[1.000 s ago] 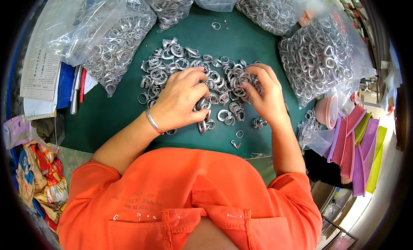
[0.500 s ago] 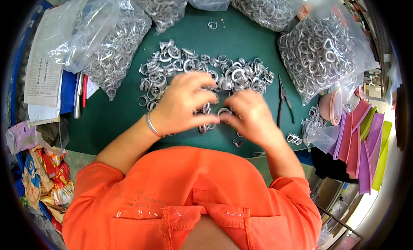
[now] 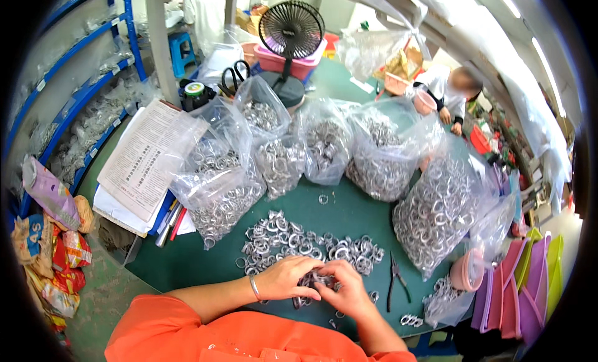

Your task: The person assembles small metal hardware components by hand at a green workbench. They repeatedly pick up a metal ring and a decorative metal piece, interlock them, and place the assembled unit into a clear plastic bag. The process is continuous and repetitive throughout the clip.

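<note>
Silver-coloured metal rings [image 3: 286,237] lie in a loose heap on the green tabletop [image 3: 336,216], just beyond my hands. At the heap's near side, my left hand [image 3: 285,280] curls its fingers and thumb around a small cluster of metal rings [image 3: 313,279]. From the other side my right hand [image 3: 350,292] closes its bent fingers and thumb on the same cluster. My fingers cover part of it, and individual rings there are hard to make out. A few more rings lie under and beside my hands.
Clear bags of rings [image 3: 430,212] line the far side. Right of the heap are pliers [image 3: 396,280], a pink cup [image 3: 466,272] and coloured plastic strips [image 3: 504,287]. Papers [image 3: 146,159] and pens lie left, a black fan [image 3: 291,32] stands behind, and another person [image 3: 448,94] sits far right.
My view has tilted up, bringing the fan, shelves and other person into sight. My hands have drawn closer together around the small cluster of rings.
</note>
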A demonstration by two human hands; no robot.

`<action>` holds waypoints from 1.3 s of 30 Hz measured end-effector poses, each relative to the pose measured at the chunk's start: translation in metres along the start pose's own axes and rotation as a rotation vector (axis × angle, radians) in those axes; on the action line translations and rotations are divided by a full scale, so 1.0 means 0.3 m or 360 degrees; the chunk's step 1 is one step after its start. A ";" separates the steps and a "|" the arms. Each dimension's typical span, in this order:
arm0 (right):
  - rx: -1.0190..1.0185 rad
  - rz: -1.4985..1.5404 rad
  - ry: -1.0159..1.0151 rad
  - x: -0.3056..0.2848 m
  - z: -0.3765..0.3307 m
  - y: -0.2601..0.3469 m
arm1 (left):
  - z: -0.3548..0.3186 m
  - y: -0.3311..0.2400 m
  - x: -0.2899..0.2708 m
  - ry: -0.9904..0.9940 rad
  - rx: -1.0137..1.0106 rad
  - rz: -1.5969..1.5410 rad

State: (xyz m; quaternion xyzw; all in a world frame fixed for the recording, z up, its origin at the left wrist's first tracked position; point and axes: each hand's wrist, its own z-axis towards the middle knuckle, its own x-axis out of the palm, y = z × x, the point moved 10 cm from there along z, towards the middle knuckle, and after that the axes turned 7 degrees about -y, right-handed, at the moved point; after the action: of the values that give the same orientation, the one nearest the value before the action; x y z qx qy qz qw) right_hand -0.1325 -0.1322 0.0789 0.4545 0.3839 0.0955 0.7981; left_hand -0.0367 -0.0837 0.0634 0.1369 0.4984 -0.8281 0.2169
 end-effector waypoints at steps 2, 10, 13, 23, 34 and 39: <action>-0.0189 0.0060 -0.0044 0.017 0.015 0.044 | 0.002 0.065 0.017 0.0157 -0.0487 -0.0427; 0.0126 0.0573 -0.0232 0.025 0.004 -0.058 | -0.041 0.166 0.057 -0.0030 -0.1000 -0.1515; 0.0270 0.0804 -0.0255 0.029 -0.002 -0.062 | -0.023 0.145 0.032 -0.0147 -0.0789 -0.1398; 0.0140 0.0766 -0.0314 0.014 -0.001 -0.036 | -0.056 0.195 0.046 -0.0120 -0.0940 -0.1564; -0.0338 -0.0061 -0.0438 -0.028 0.008 0.095 | -0.050 0.176 0.050 -0.0218 -0.0977 -0.1619; -0.0002 0.0514 -0.0563 -0.050 -0.013 -0.006 | -0.088 0.153 0.138 0.0229 -0.1212 -0.1701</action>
State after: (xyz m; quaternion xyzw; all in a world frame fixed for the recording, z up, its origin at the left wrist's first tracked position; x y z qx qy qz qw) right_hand -0.1458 -0.1381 0.0842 0.5191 0.1604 0.1412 0.8276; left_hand -0.0497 -0.0882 -0.0024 -0.1606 0.7690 -0.5765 -0.2247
